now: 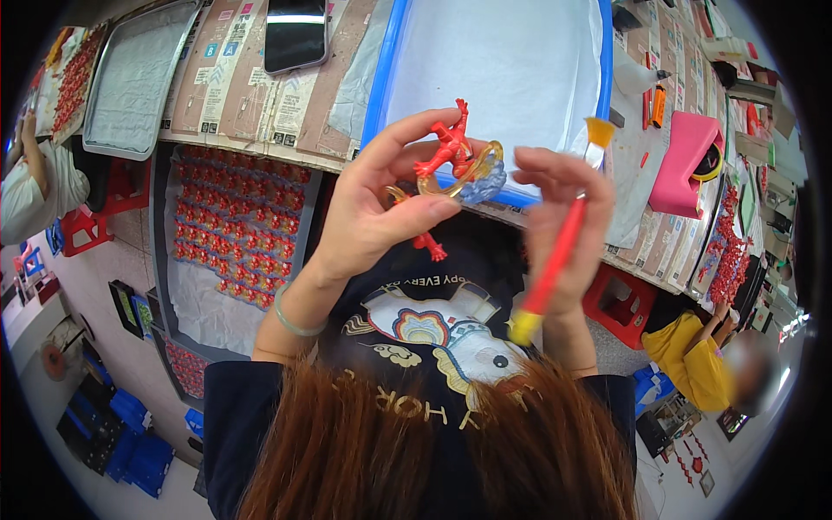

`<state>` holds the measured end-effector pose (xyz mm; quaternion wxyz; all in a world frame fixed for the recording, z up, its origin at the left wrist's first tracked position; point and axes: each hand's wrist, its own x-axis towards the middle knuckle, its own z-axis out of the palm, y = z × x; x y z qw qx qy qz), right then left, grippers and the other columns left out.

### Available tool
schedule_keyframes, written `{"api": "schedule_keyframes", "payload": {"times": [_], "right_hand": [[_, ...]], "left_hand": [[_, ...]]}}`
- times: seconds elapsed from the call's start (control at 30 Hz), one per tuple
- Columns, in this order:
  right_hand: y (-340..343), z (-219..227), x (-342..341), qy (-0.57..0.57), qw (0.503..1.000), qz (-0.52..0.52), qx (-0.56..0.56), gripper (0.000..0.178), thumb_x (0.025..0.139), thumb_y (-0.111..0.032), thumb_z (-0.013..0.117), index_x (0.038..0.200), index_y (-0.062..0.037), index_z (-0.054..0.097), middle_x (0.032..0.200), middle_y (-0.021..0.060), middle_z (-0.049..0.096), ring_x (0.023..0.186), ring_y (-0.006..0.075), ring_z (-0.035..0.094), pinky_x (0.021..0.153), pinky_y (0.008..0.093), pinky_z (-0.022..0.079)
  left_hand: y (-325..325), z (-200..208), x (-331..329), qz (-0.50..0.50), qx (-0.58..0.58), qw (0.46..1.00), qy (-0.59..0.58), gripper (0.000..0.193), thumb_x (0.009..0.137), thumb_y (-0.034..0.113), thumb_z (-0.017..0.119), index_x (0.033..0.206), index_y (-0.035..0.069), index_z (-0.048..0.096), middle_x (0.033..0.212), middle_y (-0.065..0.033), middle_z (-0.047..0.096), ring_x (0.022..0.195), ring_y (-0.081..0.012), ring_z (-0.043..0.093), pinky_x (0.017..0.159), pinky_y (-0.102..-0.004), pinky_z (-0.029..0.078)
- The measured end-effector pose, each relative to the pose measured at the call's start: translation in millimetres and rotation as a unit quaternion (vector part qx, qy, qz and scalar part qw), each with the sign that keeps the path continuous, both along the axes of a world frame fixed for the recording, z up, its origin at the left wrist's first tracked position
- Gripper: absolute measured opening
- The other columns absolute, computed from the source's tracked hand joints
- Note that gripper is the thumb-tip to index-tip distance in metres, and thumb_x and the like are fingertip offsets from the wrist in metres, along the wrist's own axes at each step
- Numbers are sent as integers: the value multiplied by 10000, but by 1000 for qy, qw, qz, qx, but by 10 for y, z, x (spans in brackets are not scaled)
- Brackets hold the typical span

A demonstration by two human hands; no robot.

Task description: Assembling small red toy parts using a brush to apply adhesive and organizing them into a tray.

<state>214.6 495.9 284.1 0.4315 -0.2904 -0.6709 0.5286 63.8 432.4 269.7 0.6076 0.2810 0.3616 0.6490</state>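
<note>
My left hand [360, 212] grips a small red figurine [452, 147] between thumb and fingers. A curved, see-through amber piece and a blue cloud-like base [485, 180] join onto the figurine. Below my thumb another red part [429, 244] sticks out; whether it belongs to the same figurine I cannot tell. Just to the right, my right hand [568, 221], somewhat blurred, is closed around a brush [559, 260] with a red handle and yellow end. Its flat tan bristles point up and away from me, apart from the figurine.
Beyond my hands lies a blue-rimmed tray [381, 82] lined with white sheet. A phone [295, 35] rests on the cardboard-covered table. At left, a grey crate [161, 251] holds rows of red figurines. A pink holder [685, 165] stands right. Other people sit at both sides.
</note>
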Motion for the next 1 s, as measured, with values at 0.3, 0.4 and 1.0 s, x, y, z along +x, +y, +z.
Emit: {"api": "schedule_keyframes", "payload": {"times": [0.3,0.4,1.0], "right_hand": [[180,221,-135,-54,998,-30,-16,122,701,-75,616,704,-8,513,612,13,509,515,62,456,456,163,350],[196,203,-177,-107,992,-68,-20,151,678,-76,640,618,-24,512,545,12,495,447,52,441,401,179,329],[394,84,-244,-128,981,-101,103,134,696,-81,619,623,-35,516,504,-4,496,422,42,437,391,181,328]], "left_hand": [[-40,32,39,13,11,985,170,540,663,9,605,1146,1,365,1010,-119,526,695,-69,495,606,-173,413],[-45,21,58,33,5,971,237,530,644,21,629,1122,8,400,976,-101,547,559,-42,442,520,-162,396],[-34,-54,61,-4,-27,994,109,503,682,25,568,1145,1,372,959,-89,550,529,-22,411,488,-147,361]]}}
